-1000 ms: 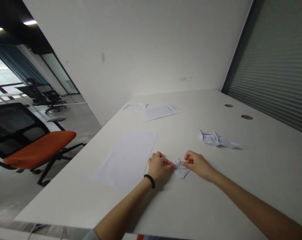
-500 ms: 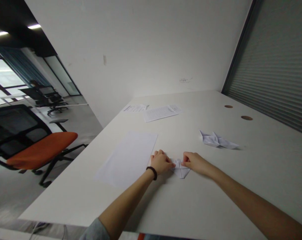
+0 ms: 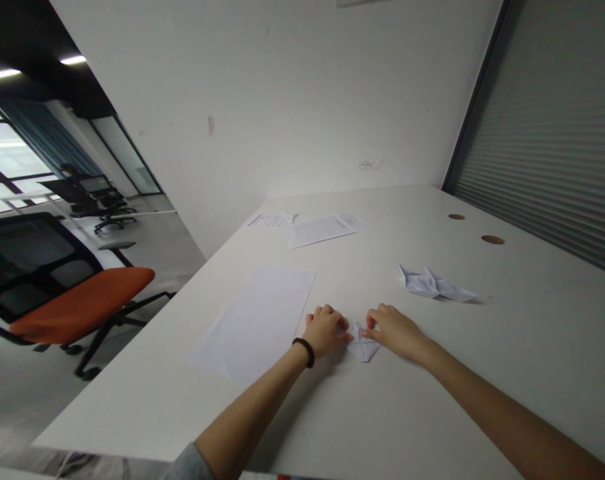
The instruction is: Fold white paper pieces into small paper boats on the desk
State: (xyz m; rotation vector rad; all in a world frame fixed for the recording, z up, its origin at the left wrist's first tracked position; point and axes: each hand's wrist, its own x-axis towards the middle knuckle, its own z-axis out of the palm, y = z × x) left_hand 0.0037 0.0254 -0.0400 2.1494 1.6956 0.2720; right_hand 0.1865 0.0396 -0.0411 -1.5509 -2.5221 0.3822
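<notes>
A small folded white paper [image 3: 363, 346] lies on the white table [image 3: 132, 407], its point towards me. My left hand [image 3: 325, 331], with a dark band on the wrist, curls against the paper's left corner. My right hand [image 3: 393, 331] presses in from the other side, its fingertips on the right corner. A flat white sheet [image 3: 255, 325] lies just left of my left hand. Farther right sits a larger folded paper shape [image 3: 431, 283], out of reach of both hands' fingertips.
Printed sheets [image 3: 322, 231] lie at the table's far end, with a smaller sheet [image 3: 271, 219] beside them. Two round cable holes [image 3: 492, 239] sit near a ribbed blind [image 3: 547, 133]. An orange-seated office chair [image 3: 82, 303] stands beyond the table's left edge, and a seated person [image 3: 69, 171] is far back.
My right hand has flattened and spread over the paper's right side. The small paper's top corners sit lower, and the view has tilted slightly.
</notes>
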